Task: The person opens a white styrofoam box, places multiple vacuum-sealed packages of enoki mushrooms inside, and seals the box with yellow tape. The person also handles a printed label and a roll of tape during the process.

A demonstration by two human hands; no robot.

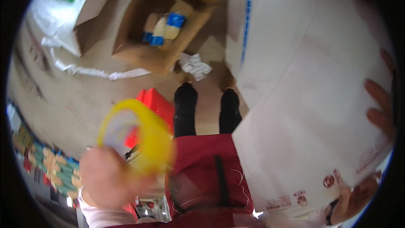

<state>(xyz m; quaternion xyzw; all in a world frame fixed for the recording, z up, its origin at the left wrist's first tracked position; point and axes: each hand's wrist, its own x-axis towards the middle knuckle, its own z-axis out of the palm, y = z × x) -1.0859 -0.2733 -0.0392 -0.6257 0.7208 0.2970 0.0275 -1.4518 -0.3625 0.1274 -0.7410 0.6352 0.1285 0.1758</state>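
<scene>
Blurred by motion, my left hand (109, 175) is closed on a wide roll of yellow tape (155, 142), left of my dark red apron. A small dark object, too blurred to name, shows by the roll. On the right, a large white carton (294, 101) with red-brown print and a blue stripe fills the view. At its lower right edge is my right hand (351, 201), with a black band at the wrist; whether it grips the carton is unclear. Other fingertips (378, 107) rest on the carton's right side, apparently another person's.
An open brown cardboard box (139, 57) on the floor holds packs with blue ends. Beside it lie a white strap (91, 72) and crumpled paper (196, 66). A red plastic crate (158, 104) stands by my legs. Green-and-tan bundles (52, 167) are at far left.
</scene>
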